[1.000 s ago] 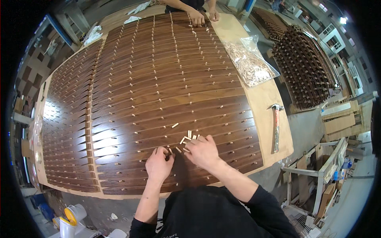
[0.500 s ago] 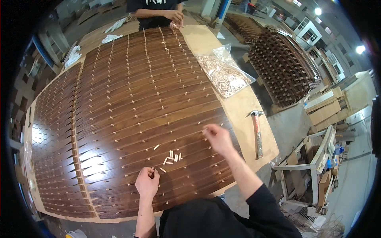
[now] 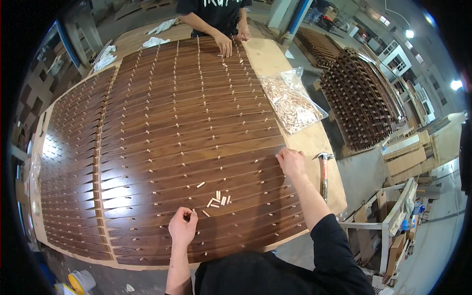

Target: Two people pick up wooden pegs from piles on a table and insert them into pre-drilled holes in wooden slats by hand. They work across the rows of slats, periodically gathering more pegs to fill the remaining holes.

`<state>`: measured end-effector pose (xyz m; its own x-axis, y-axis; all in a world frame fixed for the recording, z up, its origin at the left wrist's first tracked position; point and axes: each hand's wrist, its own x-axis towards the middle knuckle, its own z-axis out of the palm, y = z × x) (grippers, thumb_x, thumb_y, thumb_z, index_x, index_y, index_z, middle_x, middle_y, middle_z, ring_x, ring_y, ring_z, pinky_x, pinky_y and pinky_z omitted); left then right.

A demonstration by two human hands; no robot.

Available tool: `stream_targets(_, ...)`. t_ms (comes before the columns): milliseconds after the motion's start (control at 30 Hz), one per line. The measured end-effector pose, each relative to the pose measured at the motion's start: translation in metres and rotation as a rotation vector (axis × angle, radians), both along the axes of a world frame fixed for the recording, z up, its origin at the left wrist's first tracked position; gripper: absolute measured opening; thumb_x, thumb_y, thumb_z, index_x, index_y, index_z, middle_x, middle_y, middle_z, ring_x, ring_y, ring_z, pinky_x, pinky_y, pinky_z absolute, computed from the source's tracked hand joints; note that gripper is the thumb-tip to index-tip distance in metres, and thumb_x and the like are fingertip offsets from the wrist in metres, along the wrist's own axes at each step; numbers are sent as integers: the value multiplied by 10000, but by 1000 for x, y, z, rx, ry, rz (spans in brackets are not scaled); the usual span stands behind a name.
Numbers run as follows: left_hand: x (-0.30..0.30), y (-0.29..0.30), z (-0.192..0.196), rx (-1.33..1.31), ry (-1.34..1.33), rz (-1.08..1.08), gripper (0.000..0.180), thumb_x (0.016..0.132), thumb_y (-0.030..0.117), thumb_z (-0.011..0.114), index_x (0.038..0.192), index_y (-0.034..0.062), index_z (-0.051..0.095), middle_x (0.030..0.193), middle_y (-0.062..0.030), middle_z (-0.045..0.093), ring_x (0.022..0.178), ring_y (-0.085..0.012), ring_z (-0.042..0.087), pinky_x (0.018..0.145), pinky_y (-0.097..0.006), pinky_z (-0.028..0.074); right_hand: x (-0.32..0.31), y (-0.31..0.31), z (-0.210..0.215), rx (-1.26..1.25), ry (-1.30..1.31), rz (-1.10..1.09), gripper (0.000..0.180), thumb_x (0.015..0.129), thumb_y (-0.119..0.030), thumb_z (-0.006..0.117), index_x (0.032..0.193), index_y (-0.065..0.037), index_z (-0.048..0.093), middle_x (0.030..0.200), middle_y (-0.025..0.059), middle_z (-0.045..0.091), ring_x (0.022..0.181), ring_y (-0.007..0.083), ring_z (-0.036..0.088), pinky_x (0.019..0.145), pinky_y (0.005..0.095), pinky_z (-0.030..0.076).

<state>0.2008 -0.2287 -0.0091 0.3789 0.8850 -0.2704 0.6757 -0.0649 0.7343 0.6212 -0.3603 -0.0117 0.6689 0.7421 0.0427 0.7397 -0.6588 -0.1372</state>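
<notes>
Dark brown wooden strips lie side by side as one wide panel [image 3: 236, 152], with rows of short pale dowels standing up from it. Over the near part, my left hand [image 3: 182, 227] is closed in a pinch, a pale wooden dowel [image 3: 193, 211] showing at its fingertips. A small heap of loose dowels [image 3: 223, 200] lies just right of it. Near the panel's right edge my right hand [image 3: 292, 163] has its fingertips pressed together, low over the strips. What it holds, if anything, is hidden by the fingers.
A clear plastic bag of dowels [image 3: 293, 103] and a hammer [image 3: 324, 174] rest on the pale board at the right. Across the table a co-worker's hand [image 3: 224, 45] touches the panel's far end. Stacked dark slats [image 3: 361, 98] stand beyond.
My right hand has moved right, to the panel's right edge. My left hand stays in nearly the same place. The co-worker's hand has come down to the panel. The whole view has shifted slightly.
</notes>
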Motion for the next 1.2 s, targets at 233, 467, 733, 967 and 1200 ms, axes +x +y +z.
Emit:
stream_targets(233,-10,4,-14,-157,-257,66,143,990,181,665,1011,64,585,860,-56,763,831,-160,725,778,-322,537,-24,11,22,68,-19,10,210,911,-332,744,1032,-160,740,961,88,750,936,308,703,960,526,456)
stream_targets(467,-11,9,-2,-186,-389,90,92,994,81,654,1024,26,587,880,-73,745,845,-130,695,788,-278,533,-156,66,38,282,237,581,220,926,-268,717,1124,-182,758,1099,38,743,1081,252,674,932,456,501)
stream_targets(733,-7,15,-5,-273,-414,103,135,973,102,723,971,17,619,838,-49,713,776,-99,658,726,-256,510,-208,114,-14,122,65,675,212,919,-264,702,1108,-169,718,1125,27,687,1107,243,630,944,480,488)
stream_targets(967,-15,22,-11,-227,-498,143,69,958,66,719,992,17,684,862,-6,709,761,-63,608,688,-224,476,-136,85,27,559,548,348,332,1001,-154,609,1324,-98,662,1145,181,681,1093,351,660,947,450,533)
stream_targets(1200,-21,34,-15,-291,-434,154,90,963,109,710,1009,32,708,882,-22,727,737,-49,583,618,-217,450,-29,56,5,314,514,-47,256,944,-250,731,1119,-63,743,1023,167,769,989,341,730,863,417,571)
